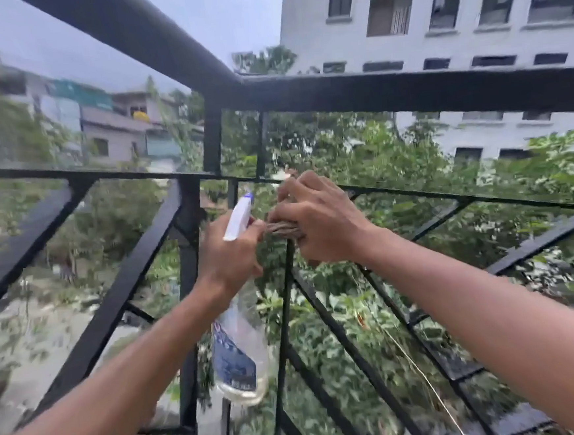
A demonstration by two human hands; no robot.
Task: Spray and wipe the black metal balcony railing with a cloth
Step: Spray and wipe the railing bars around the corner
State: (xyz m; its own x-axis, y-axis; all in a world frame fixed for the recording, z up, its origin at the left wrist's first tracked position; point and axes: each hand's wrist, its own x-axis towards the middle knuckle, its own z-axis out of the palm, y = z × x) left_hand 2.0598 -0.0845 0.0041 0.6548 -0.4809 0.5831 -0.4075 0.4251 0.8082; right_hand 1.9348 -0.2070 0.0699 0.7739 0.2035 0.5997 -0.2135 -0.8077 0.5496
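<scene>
cloth (281,230) bunched on a thin bar of the black balcony railing (406,91)
the grey-brown cloth sits inside the curled fingers of the right hand (320,221), pinched round a thin upright bar (287,303) that runs down below them. just left of those fingers, the left hand (230,256) grips the neck of a clear spray bottle (239,351), its white nozzle above the fingers and labelled body below. trees (394,160) stand beyond.

A home balcony: black metal railing (406,93) overlooking trees (360,163) and a neighbouring white building (454,43).
</scene>
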